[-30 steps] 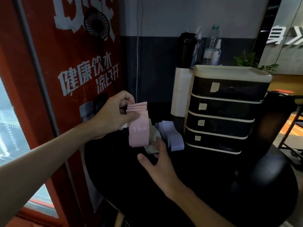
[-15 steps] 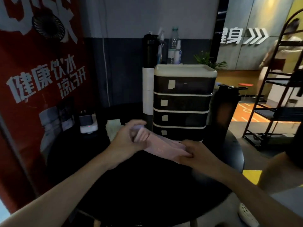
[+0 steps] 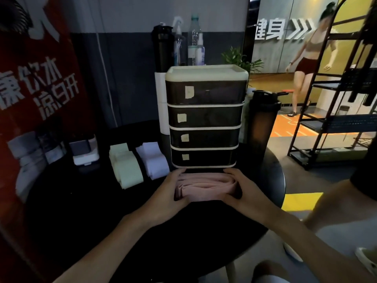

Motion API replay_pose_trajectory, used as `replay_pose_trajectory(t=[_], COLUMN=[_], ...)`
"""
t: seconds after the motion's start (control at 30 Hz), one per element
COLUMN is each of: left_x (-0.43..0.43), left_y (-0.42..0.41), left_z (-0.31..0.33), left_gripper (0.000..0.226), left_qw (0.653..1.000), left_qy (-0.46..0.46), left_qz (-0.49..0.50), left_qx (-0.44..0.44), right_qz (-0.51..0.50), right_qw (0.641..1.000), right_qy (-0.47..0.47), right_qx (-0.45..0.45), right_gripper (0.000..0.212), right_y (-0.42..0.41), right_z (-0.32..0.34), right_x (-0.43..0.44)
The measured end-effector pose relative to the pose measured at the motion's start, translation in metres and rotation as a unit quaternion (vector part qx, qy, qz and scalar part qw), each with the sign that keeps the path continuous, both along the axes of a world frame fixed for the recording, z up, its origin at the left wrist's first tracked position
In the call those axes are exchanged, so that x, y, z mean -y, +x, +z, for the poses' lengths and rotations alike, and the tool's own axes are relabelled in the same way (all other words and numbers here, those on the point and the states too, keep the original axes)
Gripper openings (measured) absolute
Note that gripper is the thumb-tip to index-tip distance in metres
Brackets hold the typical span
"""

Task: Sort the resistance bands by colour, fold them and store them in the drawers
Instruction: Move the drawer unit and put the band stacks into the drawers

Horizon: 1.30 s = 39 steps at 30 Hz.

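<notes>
A folded stack of pink resistance bands lies flat on the black round table, right in front of the dark drawer unit. My left hand grips the stack's left end. My right hand grips its right end. All the drawers are closed, each with a pale label. A pile of pale green bands and a pile of lilac bands lie on the table left of the drawers.
A small white and grey device sits at the table's back left. A dark shaker bottle stands right of the drawers, with bottles behind. A red poster wall is at left, a metal rack at right, a person beyond it.
The pink bands were held up in my left hand alone; both hands have brought them down flat in front of the drawers. My view has swung to the right.
</notes>
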State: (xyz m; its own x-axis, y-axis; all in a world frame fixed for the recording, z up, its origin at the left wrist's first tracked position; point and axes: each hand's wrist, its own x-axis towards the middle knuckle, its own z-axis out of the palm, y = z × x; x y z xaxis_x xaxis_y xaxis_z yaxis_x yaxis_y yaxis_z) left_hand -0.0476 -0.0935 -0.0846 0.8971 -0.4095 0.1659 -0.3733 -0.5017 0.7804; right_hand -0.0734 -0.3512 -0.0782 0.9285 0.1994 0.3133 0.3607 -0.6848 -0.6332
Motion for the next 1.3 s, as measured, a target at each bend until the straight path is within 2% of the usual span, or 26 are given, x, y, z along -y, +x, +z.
replay_pose_trajectory(t=[0.07,0.2,0.27,0.37,0.53,0.7,0.9,1.03,1.17,1.3], left_x=[0.001,0.004,0.004,0.002,0.001,-0.001,-0.004,-0.008,-0.01,-0.011], left_y=[-0.001,-0.001,-0.001,-0.002,-0.003,-0.003,-0.004,-0.005,-0.009,-0.009], left_z=[-0.001,-0.002,-0.003,-0.003,-0.002,-0.001,0.002,0.003,0.005,0.004], left_gripper=[0.061,0.041,0.036,0.039,0.054,0.038,0.036,0.038,0.056,0.044], left_qw=[1.0,0.999,0.999,0.999,0.999,0.998,0.998,0.999,0.998,0.998], left_qy=[0.009,0.03,0.025,0.0,-0.006,0.017,0.008,-0.027,-0.046,-0.035], left_qz=[-0.002,0.006,0.012,0.029,0.031,0.046,0.048,0.046,0.027,0.027], left_qx=[0.026,0.044,0.035,0.03,0.018,0.045,0.031,0.01,0.023,0.041], right_qz=[0.002,-0.003,-0.002,-0.007,0.009,0.008,0.014,0.015,0.017,0.027], right_qw=[1.0,1.0,0.999,0.997,0.997,0.999,0.998,0.998,0.997,0.996], right_qy=[-0.007,-0.012,0.026,0.067,0.072,0.038,0.057,0.063,0.069,0.084], right_qx=[0.003,-0.021,-0.022,-0.025,-0.028,-0.016,-0.025,-0.022,-0.009,-0.017], right_gripper=[0.063,0.074,0.062,0.041,0.043,0.047,0.061,0.057,0.046,0.041], right_y=[-0.002,0.003,0.008,0.011,0.009,0.01,0.011,0.011,0.014,0.015], right_z=[-0.002,-0.001,0.0,0.001,-0.003,-0.004,-0.006,-0.007,-0.009,-0.011], right_x=[-0.001,-0.003,-0.006,-0.006,-0.005,-0.006,-0.005,-0.004,-0.004,-0.002])
